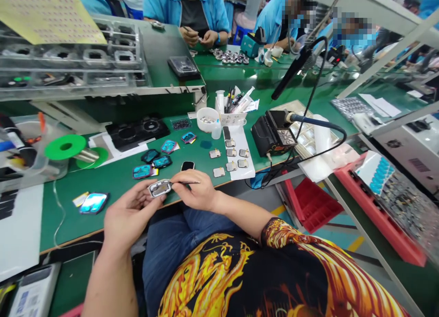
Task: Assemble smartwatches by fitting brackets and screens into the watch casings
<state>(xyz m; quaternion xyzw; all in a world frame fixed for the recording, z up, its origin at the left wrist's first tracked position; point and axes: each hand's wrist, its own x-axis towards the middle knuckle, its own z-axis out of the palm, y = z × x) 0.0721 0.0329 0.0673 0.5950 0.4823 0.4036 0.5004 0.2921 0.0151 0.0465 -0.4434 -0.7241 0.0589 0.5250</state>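
Note:
My left hand is closed around the edge of a silver smartwatch case, its inside facing up. Pinched in my right hand is a thin dark tool, likely tweezers, with its tip at the right edge of the case. Just beyond my hands lies a watch screen with a black face. Several watch parts with blue film are spread on the green bench to the left. Farther right, small silver watch modules sit on and beside a white sheet.
A soldering station with a thick cable stands at the right. Behind the parts are a white round bowl and a small bottle. A green solder spool is at the left. Co-workers in blue sit across the bench.

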